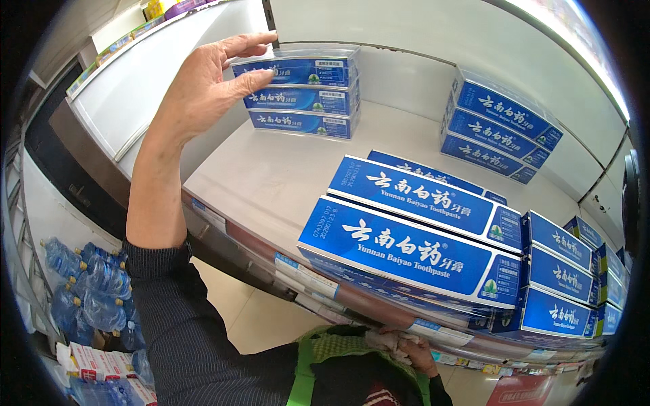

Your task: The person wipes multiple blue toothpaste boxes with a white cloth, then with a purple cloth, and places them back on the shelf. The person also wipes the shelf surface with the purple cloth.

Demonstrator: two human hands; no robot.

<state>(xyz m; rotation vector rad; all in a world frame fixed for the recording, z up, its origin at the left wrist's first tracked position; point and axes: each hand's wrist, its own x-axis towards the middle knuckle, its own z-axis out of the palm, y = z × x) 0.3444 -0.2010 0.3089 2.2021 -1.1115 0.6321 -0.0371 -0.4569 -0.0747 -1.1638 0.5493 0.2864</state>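
My left hand (195,94) is raised at the left end of a white shelf (244,167). Its thumb and fingers are apart, by the upper left end of a stack of three blue Yunnan Baiyao toothpaste packs (299,121) in clear wrap. The thumb overlaps the top pack's front; whether it touches is unclear. At my waist, my right hand (420,357) grips a pale crumpled cloth (388,341), against a green apron (337,347). Closer to me, more wrapped toothpaste boxes (406,248) lie side by side along the shelf's front edge.
Another toothpaste stack (500,127) stands by the back panel (406,71). Smaller blue boxes (558,279) are piled at right. A white side panel (157,71) rises at left. Large plastic water bottles (99,284) sit on the floor. Price labels (304,274) line the shelf edge.
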